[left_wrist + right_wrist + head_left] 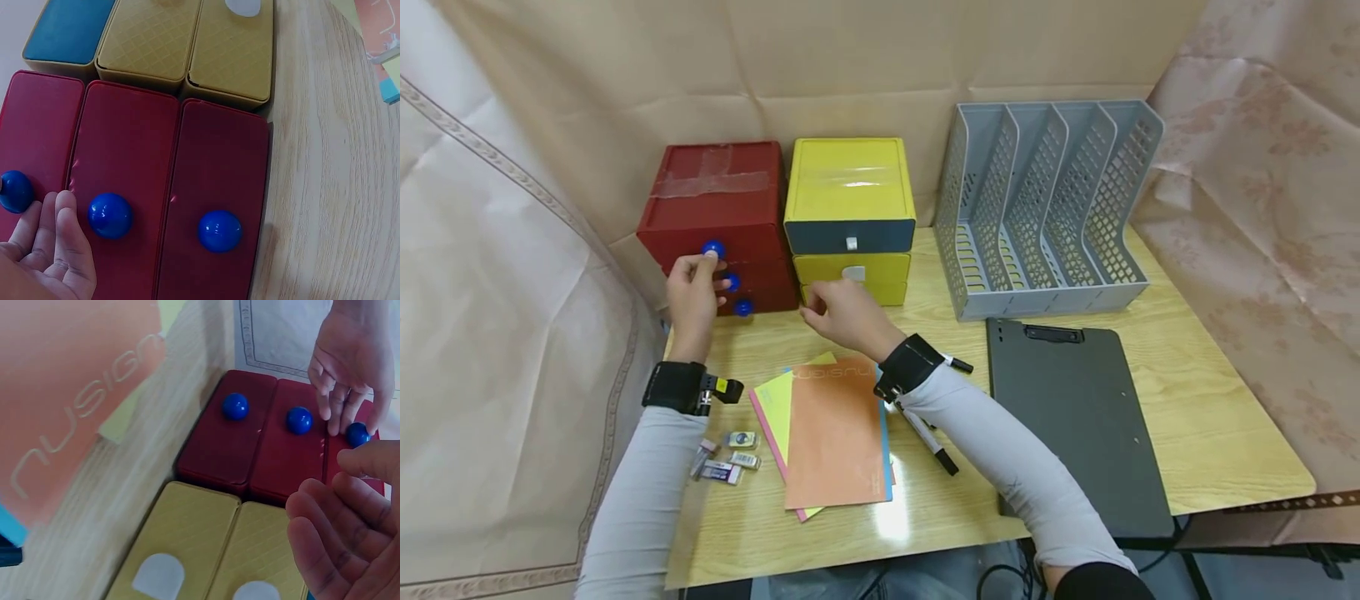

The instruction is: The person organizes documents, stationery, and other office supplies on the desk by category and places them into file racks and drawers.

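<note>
At the red drawer cabinet, my left hand pinches the blue round knob of the top drawer between thumb and fingers. Two more blue knobs, the middle one and the bottom one, sit on the drawers below. All the red fronts lie flush. My right hand hovers before the yellow drawer cabinet, fingers loosely curled and holding nothing. That cabinet has a dark blue top drawer and yellow drawers below with whitish handles.
Coloured notebooks lie in front of the cabinets, with several small eraser-like packs to their left. Marker pens lie under my right forearm. A grey file rack and a dark clipboard occupy the right side.
</note>
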A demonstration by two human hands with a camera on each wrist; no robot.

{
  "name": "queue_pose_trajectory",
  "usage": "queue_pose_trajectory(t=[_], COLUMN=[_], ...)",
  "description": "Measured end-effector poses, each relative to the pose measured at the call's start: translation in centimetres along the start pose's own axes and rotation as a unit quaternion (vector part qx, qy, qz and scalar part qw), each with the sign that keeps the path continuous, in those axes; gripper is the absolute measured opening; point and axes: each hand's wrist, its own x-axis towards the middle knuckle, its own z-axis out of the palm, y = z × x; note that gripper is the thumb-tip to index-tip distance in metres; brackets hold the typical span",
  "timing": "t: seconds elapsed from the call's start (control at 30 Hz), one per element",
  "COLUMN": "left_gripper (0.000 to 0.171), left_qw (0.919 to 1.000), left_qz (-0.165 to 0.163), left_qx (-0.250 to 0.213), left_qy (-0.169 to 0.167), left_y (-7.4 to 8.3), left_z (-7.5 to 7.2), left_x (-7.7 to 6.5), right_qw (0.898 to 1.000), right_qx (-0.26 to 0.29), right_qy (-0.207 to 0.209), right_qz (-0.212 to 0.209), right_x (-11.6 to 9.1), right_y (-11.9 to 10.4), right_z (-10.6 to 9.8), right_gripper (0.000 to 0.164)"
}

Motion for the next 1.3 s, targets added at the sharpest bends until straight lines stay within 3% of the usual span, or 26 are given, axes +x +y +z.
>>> queue_pose_trajectory(t=[0.37,0.57,0.7,0.97,1.3], left_gripper=[0.034,0.035,0.032,0.031,0.035], left_qw=[0.9996,0.9976,0.9953,0.9851,0.9814], left_qz=[-0.027,-0.050,-0.044,-0.035,-0.027], left_qx=[0.004,0.020,0.041,0.071,0.074], left_qy=[-0.001,-0.042,-0.077,-0.152,-0.175], left_y=[0.0,-1.1,-2.3,-4.0,-3.8], left_z=[-0.8,-0.4,0.0,1.3,4.0], left_x=[-0.1,-1.0,-2.1,-4.6,-5.1], right_qw=[0.999,0.997,0.997,0.991,0.985], right_qx=[-0.003,-0.010,-0.007,-0.001,0.015], right_qy=[-0.014,-0.016,-0.021,0.001,0.035], right_qz=[0.036,0.069,0.077,0.135,0.167], right_x=[-1.6,-2.5,-3.1,-4.6,-5.4], right_y=[1.5,2.5,3.3,5.5,7.0], right_z=[0.0,0.0,0.0,-0.6,-1.3], right_gripper=[0.019,0.021,0.021,0.025,0.027])
